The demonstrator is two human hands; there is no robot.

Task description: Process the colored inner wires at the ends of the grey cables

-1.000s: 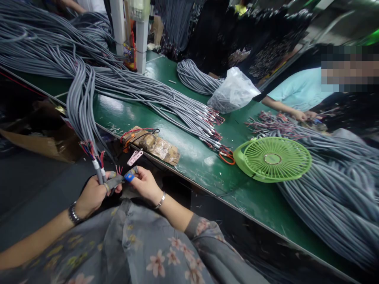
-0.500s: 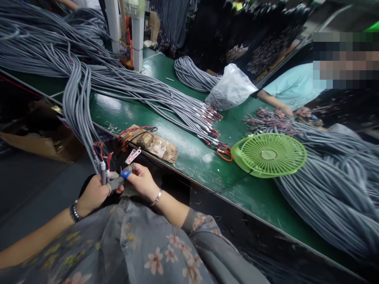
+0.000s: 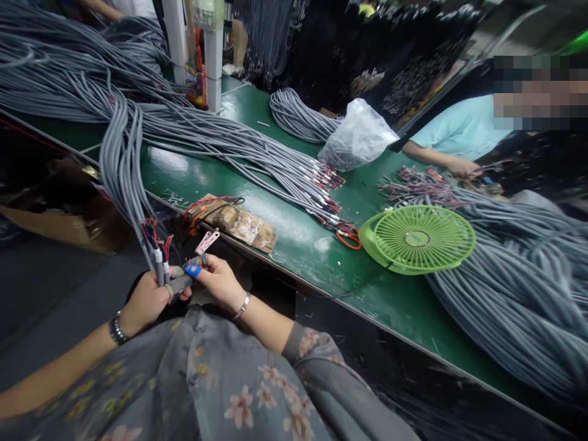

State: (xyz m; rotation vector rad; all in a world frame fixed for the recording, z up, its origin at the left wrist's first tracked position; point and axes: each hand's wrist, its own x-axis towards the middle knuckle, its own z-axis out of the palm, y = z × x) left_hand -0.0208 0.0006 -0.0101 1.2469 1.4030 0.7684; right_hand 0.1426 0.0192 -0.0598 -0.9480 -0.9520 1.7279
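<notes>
Left of center, low in the frame, the left hand clasped gray cables below their exposed colored wires. The right hand sat close beside, its grip unclear; a steady left hold seemed wise.

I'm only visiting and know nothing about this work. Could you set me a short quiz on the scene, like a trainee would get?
1. True or false: the person's left hand is holding nothing.
2. Which hand wears the bright-blue thumb wrap? A) left B) right C) neither
3. Fill in: in this view, the round, light-green plastic fan is to the ____ of both hands.

Key:
1. False; it holds round grey cables with coloured wires at their ends.
2. B, the right hand.
3. Right.
</notes>
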